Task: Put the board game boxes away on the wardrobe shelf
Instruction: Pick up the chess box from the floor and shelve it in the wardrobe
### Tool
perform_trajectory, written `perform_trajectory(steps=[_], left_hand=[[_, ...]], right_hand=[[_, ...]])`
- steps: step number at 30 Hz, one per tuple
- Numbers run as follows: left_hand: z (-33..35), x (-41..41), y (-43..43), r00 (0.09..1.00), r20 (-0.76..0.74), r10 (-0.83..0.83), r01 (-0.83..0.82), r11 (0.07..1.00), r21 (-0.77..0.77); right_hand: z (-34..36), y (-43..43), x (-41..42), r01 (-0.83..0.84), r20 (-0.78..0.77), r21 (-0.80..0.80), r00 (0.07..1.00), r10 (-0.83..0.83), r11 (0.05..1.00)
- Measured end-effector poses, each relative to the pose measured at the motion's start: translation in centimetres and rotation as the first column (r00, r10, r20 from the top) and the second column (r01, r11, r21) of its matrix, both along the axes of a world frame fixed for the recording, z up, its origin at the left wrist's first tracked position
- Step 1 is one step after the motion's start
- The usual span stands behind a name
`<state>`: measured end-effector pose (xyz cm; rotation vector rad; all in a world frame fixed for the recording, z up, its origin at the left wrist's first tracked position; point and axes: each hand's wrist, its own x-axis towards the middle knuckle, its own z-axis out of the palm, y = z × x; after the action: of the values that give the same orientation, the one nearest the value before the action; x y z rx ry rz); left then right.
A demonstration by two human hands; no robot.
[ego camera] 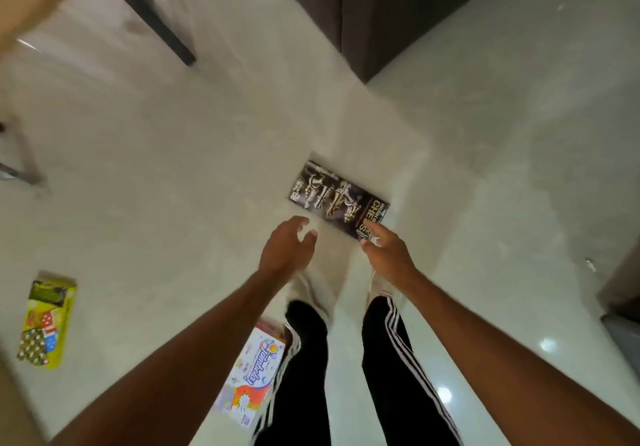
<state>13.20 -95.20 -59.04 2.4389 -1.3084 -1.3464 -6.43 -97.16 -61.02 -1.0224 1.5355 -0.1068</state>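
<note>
Chess box (pixel 337 199) is lying flat on the floor (pixel 173 168) at twelve o'clock from my feet. My left hand (pixel 285 249) is hovering with fingers spread; my right hand (pixel 386 249), open, is overlapping its near corner.

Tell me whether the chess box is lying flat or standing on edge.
Lying flat. The chess box rests on the floor with its printed cover facing up; the right hand overlaps its near corner.

Single head-worn view, wide-angle, facing steeply down from standing height at pale floor (pixel 173 168); own legs (pixel 308 376) at lower centre.
</note>
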Motion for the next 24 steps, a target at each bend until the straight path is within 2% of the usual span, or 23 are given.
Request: perform_trajectory(steps=[6, 10, 15, 18, 20, 22, 24], left_hand=[[-22.6, 3.3, -5.9, 0.941, 0.042, -0.336, 0.328, 0.934, 0.14], [-30.4, 4.1, -9.4, 0.854, 0.098, -0.511, 0.492, 0.853, 0.173], [-34.6, 5.9, -10.7, 0.715, 0.111, -0.69, 0.661, 0.719, 0.215], [-35.2, 7.0, -9.1, 0.665, 0.138, -0.734, 0.704, 0.678, 0.214], [-34.9, 7.5, -7.5, 0.692, 0.111, -0.714, 0.667, 0.69, 0.282], [-34.3, 7.4, -5.8, 0.762, 0.004, -0.648, 0.608, 0.717, 0.342], [-33.5, 7.1, -4.9, 0.796, -0.114, -0.594, 0.598, 0.744, 0.299]], right_hand=[[-21.7, -1.8, 4.1, -0.023, -0.036, 0.101, 0.999, 0.026, 0.995], [-29.6, -1.3, 6.5, 0.058, -0.035, 0.076, 0.998, -0.056, 0.995], [-33.6, -1.1, 7.9, 0.26, -0.101, -0.013, 0.96, -0.26, 0.965], [-33.8, -2.1, 8.2, 0.392, -0.121, -0.08, 0.909, -0.399, 0.917], [-33.6, -2.8, 8.1, 0.39, -0.122, -0.168, 0.903, -0.412, 0.905], [-33.3, -3.8, 7.5, 0.37, -0.116, -0.241, 0.907, -0.406, 0.897], [-33.3, -4.8, 6.8, 0.354, -0.116, -0.266, 0.911, -0.395, 0.897]])
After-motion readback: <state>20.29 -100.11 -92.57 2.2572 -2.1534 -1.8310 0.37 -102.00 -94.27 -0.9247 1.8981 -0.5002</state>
